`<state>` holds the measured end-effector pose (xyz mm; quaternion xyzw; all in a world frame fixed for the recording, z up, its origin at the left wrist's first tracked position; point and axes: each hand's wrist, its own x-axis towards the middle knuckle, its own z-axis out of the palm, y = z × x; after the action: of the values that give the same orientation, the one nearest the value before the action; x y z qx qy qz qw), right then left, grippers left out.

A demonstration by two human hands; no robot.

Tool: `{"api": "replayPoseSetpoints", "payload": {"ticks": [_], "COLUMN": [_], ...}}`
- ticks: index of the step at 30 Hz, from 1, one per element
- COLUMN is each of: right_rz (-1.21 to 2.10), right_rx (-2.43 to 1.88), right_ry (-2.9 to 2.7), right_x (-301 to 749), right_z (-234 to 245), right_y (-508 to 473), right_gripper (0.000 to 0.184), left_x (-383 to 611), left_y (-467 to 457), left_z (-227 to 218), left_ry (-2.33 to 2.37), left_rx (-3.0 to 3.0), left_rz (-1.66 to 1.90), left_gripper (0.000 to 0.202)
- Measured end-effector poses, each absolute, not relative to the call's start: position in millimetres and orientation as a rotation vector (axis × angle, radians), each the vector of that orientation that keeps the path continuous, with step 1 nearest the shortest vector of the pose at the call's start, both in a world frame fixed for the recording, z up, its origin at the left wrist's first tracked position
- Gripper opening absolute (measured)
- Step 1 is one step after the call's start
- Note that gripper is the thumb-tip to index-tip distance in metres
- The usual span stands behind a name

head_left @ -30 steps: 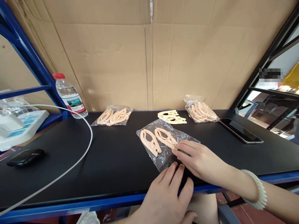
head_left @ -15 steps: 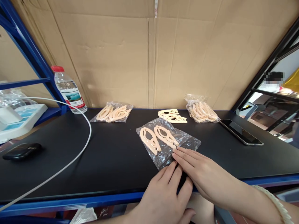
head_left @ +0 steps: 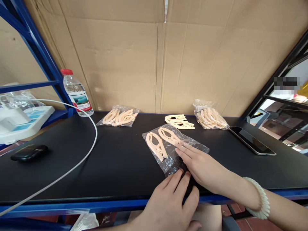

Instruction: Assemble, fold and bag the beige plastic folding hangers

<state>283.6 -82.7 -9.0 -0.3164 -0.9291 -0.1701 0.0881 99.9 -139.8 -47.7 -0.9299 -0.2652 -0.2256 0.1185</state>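
A clear plastic bag (head_left: 168, 157) lies on the black tabletop (head_left: 115, 163) with two peach plastic clips (head_left: 157, 145) inside it. My right hand (head_left: 199, 165) lies flat on the bag's near right part, fingers stretched toward the clips. My left hand (head_left: 170, 200) rests at the table's front edge, fingertips pressing the bag's near end. Both hands have their fingers extended.
Behind are a filled bag of clips (head_left: 120, 117), a loose pile of clips (head_left: 179, 122) and another filled bag (head_left: 210, 117). A tablet (head_left: 252, 144) lies right, a water bottle (head_left: 77, 94) back left. A white cable (head_left: 81, 154), a black mouse (head_left: 29, 152) and a cardboard wall (head_left: 156, 57) surround them.
My right hand slid back toward me along the bag, then forward again up to the clips. The left hand has stayed at the bag's near end.
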Motion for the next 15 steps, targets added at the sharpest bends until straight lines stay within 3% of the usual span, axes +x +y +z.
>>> {"api": "replayPoseSetpoints", "payload": {"ticks": [10, 15], "right_rz": [-0.083, 0.093], "right_rx": [-0.891, -0.811], "right_ry": [-2.745, -2.78], "right_x": [298.6, 309.1], "right_z": [-4.9, -2.3], "right_y": [-58.3, -42.6], "right_gripper": [0.05, 0.059], "left_x": [116.7, 149.4], "left_y": [-144.2, -147.4], "left_z": [-54.3, -56.9], "left_ry": [-0.76, -0.657], "left_rx": [-2.706, -2.752], "left_rz": [-0.738, -0.858], "left_gripper": [0.059, 0.043]}}
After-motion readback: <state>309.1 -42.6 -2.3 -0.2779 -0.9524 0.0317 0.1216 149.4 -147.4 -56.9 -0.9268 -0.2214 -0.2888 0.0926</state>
